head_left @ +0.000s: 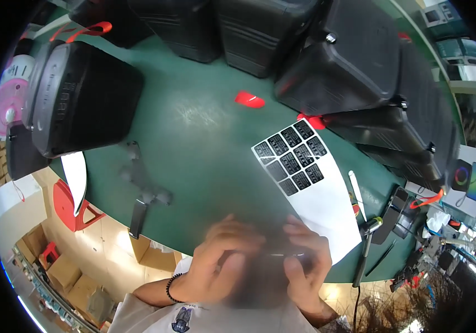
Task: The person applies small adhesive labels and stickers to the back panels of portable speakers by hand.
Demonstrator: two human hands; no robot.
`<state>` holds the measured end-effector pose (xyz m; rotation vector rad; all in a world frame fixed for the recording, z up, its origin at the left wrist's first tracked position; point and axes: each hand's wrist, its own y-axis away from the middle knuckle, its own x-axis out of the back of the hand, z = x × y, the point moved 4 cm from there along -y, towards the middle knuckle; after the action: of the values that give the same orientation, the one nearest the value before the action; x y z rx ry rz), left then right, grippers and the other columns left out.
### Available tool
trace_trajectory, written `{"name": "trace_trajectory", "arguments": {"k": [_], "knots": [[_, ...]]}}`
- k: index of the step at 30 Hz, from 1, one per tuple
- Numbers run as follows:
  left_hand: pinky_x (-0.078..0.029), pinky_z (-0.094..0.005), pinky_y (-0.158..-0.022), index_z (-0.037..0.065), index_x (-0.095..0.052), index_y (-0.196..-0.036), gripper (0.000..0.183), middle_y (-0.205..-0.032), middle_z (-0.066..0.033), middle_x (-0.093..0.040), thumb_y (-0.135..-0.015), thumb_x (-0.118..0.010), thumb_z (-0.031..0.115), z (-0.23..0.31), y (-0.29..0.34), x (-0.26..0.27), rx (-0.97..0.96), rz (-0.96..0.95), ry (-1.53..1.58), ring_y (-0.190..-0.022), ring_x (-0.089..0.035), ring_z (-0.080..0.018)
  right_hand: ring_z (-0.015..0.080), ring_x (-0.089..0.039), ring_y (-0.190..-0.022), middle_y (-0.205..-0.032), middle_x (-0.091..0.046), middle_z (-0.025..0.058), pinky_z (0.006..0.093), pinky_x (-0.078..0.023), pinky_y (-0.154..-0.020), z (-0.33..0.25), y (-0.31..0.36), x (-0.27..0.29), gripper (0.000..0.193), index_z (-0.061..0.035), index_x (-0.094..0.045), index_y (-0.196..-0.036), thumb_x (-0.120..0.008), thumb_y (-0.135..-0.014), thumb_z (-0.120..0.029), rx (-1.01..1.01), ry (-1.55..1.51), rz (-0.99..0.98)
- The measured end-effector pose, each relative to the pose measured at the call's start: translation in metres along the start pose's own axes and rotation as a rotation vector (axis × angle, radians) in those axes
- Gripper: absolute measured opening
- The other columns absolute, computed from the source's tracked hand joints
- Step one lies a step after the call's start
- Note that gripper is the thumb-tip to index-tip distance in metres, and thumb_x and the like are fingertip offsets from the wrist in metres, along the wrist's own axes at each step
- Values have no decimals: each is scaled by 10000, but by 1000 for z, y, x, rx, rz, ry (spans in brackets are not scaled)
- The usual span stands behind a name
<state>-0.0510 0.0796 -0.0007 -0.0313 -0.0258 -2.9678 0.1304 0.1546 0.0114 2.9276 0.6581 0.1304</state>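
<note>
The table is of deep green colour, with a pale, streaky patch. On it, the sheet is white, and its labels are black, arranged in a grid, with fine white print. The blurred object at the lower middle appears dark grey. The large cases are black. The flat loose piece and the stool are both red. The shirt is pale grey with a dark printed figure; the beaded bracelet is black.
</note>
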Motion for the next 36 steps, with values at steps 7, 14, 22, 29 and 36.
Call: {"name": "trace_trajectory", "arguments": {"k": [7, 14, 22, 29, 36], "knots": [[-311, -509, -1191, -9, -596, -1255, 378, -1287, -187, -640, -1114, -336, 226, -18, 7, -8, 57, 37, 145, -1270, -556, -332, 355, -600, -1284, -1268, -670, 238, 476, -407, -1143, 11, 5, -6, 237, 36, -614, -1167, -654, -946, -41, -16, -71, 108], [-310, -408, -1200, -27, -558, -1378, 443, -1394, -162, -609, -1123, -376, 286, -27, 10, -11, 72, 98, 114, -1345, -511, -275, 252, -604, -1269, -1331, -666, 189, 370, -438, -1102, 12, 3, -7, 176, 20, -653, -1170, -599, -1016, -45, -13, -198, 152], [-265, -514, -1238, 15, -342, -1601, 868, -1690, -269, -203, -877, -741, 277, 32, 54, 0, -200, 141, -476, -1540, -275, -431, 320, -632, -1206, -1299, -678, 191, 365, -491, -997, -3, 56, 31, 198, -31, -707, -1141, -684, -949, -73, 490, 339, 421], [-357, -504, -1196, 39, -459, -1533, 896, -1680, -271, -205, -725, -821, 176, 18, 44, -27, -251, 122, -554, -1511, -331, -438, 363, -569, -1282, -1398, -633, 151, 480, -449, -1034, 42, 132, 95, 455, -54, -728, -1200, -871, -795, -206, 453, 1052, 235], [-272, -450, -1233, 22, -399, -1552, 851, -1654, -220, -303, -814, -740, 274, 13, 45, -31, -365, 262, -633, -1515, -331, -350, 322, -656, -1212, -1249, -713, 145, 473, -512, -985, 92, 172, 110, 303, -53, -751, -1084, -849, -797, -61, 729, 985, 326]]}}
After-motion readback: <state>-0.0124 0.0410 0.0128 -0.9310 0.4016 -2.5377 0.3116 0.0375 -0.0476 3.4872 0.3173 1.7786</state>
